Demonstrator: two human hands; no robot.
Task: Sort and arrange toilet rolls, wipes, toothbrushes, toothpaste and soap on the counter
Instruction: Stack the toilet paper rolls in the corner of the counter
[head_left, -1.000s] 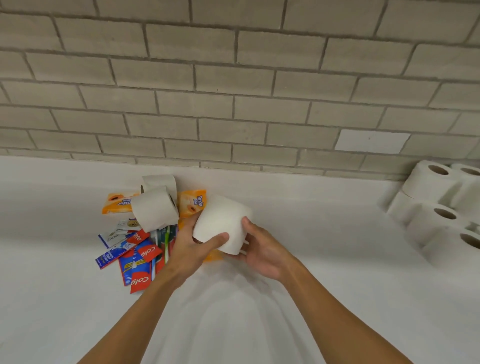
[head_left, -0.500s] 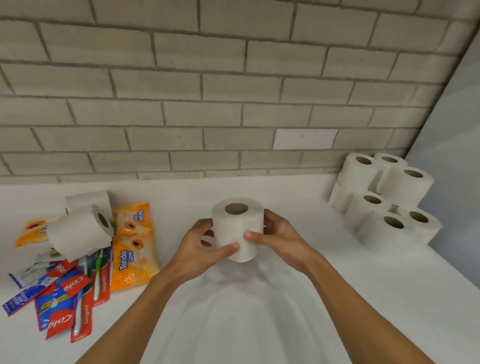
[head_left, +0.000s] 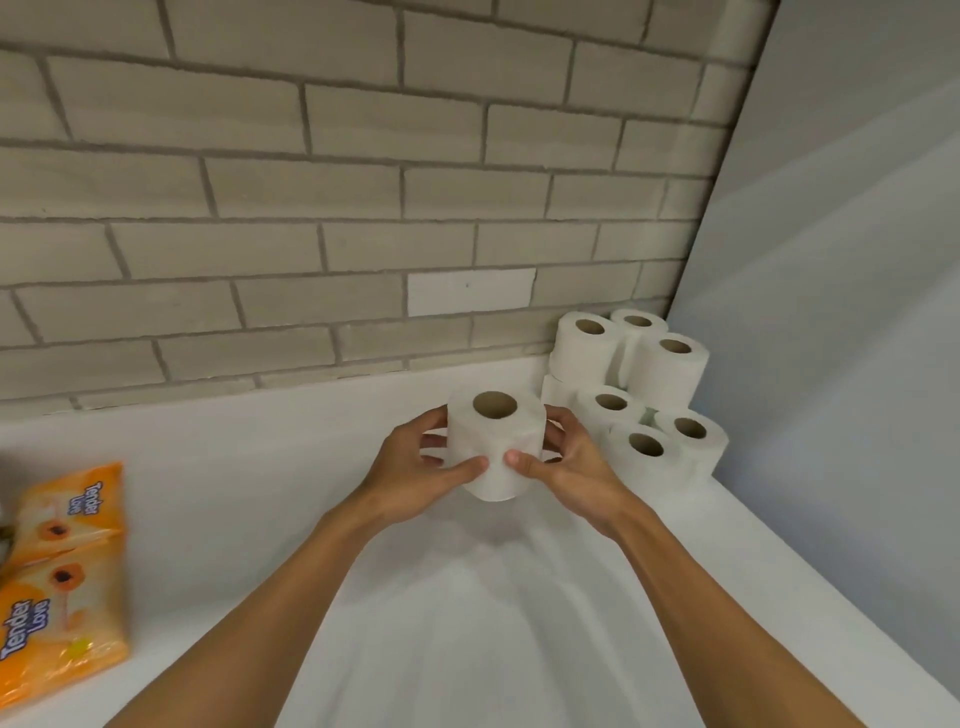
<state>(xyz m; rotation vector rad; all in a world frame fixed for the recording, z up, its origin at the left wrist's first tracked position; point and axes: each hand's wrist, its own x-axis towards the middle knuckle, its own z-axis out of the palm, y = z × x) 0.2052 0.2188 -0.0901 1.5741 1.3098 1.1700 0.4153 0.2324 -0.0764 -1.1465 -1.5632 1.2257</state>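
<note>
A white toilet roll (head_left: 496, 441) stands upright between both hands, its cardboard core facing up, above the white counter (head_left: 270, 467). My left hand (head_left: 415, 473) grips its left side with thumb in front and fingers behind. My right hand (head_left: 576, 467) grips its right side the same way. Just to the right, several toilet rolls (head_left: 644, 395) are stacked upright in the back right corner. Two orange Tender Love wipe packs (head_left: 62, 577) lie at the left edge.
A grey brick wall (head_left: 337, 208) runs along the back of the counter. A plain grey side wall (head_left: 841, 312) closes the right end beside the stack. The counter's right edge slopes away past my right forearm.
Both hands have carried the roll to the right, close to the stacked rolls, turning it upright on the way. The toothpaste, toothbrushes and loose rolls at the left have slid out of view.
</note>
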